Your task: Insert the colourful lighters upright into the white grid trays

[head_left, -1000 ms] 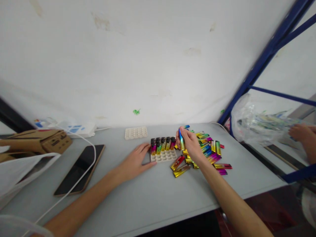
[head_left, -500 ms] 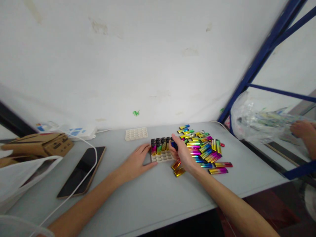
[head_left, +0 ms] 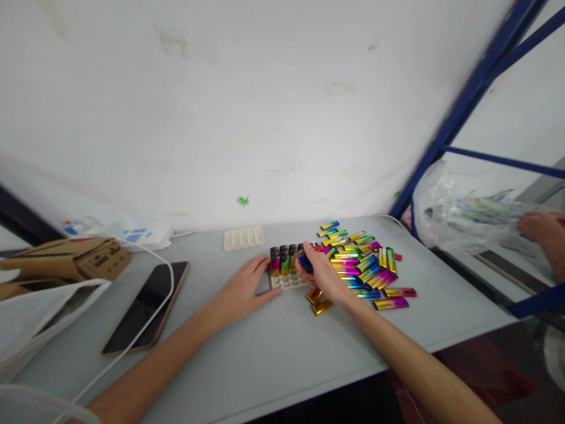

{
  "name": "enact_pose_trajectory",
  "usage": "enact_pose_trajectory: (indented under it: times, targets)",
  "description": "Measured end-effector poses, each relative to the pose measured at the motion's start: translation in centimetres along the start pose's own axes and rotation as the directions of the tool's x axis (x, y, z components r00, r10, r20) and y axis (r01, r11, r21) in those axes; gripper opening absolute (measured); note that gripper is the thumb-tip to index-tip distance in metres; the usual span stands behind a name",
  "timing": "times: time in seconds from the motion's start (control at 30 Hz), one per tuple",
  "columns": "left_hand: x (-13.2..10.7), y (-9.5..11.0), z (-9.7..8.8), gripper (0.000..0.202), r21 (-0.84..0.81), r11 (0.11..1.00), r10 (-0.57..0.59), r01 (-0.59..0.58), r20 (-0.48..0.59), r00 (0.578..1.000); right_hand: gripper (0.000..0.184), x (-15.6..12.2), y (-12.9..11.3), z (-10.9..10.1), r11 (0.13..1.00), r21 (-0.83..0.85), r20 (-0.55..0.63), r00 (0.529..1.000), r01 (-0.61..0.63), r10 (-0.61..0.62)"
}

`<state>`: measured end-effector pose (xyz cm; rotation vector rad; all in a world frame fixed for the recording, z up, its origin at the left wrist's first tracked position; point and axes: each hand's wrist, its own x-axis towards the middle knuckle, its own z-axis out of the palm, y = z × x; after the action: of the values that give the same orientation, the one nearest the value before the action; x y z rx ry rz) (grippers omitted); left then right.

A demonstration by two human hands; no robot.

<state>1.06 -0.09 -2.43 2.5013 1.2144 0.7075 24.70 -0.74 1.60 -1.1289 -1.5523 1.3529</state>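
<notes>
A white slotted tray (head_left: 286,282) stands mid-table with several colourful lighters (head_left: 282,259) upright in its far rows. My left hand (head_left: 241,290) lies flat on the table with fingers spread, touching the tray's left edge. My right hand (head_left: 321,272) is closed around a blue lighter (head_left: 304,262) and holds it at the tray's right side, over the slots. A heap of several rainbow-coloured lighters (head_left: 362,265) lies right of the tray, and two gold ones (head_left: 320,301) lie just in front of my right wrist.
A second, empty slotted tray (head_left: 243,238) lies near the wall. A phone (head_left: 148,306) with a white cable (head_left: 163,262), a power strip (head_left: 132,234), a cardboard box (head_left: 73,259) and a white bag (head_left: 35,318) sit at left. Another person's hand (head_left: 541,227) handles a plastic bag (head_left: 459,215) at right.
My right hand has come down from above the heap with the blue lighter and moved left to the tray's right side. My left hand has stayed at the tray.
</notes>
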Motion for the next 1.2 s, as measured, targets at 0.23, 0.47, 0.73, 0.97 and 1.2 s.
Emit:
enact_pose_trajectory:
  times: [0.23,0.47,0.73,0.97,1.2]
  targets:
    - [0.0,0.2,0.0,0.065,-0.02,1.0,-0.004,0.003,-0.009,1.0,0.045,-1.1,-1.8,-1.5,0.775,-0.495,0.063,0.906,0.393,-0.419]
    - [0.0,0.2,0.0,0.063,-0.022,1.0,0.012,-0.012,-0.016,1.0,0.021,-1.2,-2.0,-2.2,0.561,-0.648,0.117,0.795,0.515,-0.596]
    - [-0.1,0.1,-0.1,0.064,-0.011,1.0,-0.005,0.005,0.002,1.0,0.03,0.0,-0.7,-1.9,0.729,-0.64,-0.062,0.93,0.242,-0.364]
    - [-0.1,0.1,-0.1,0.064,-0.004,1.0,0.003,-0.003,0.001,1.0,0.037,0.3,-0.2,-1.8,0.766,-0.607,-0.059,0.949,0.213,-0.311]
    - [0.0,0.2,0.0,0.063,-0.006,1.0,-0.006,0.006,0.002,1.0,0.042,0.4,0.1,-2.1,0.82,-0.535,-0.029,0.965,0.204,-0.259]
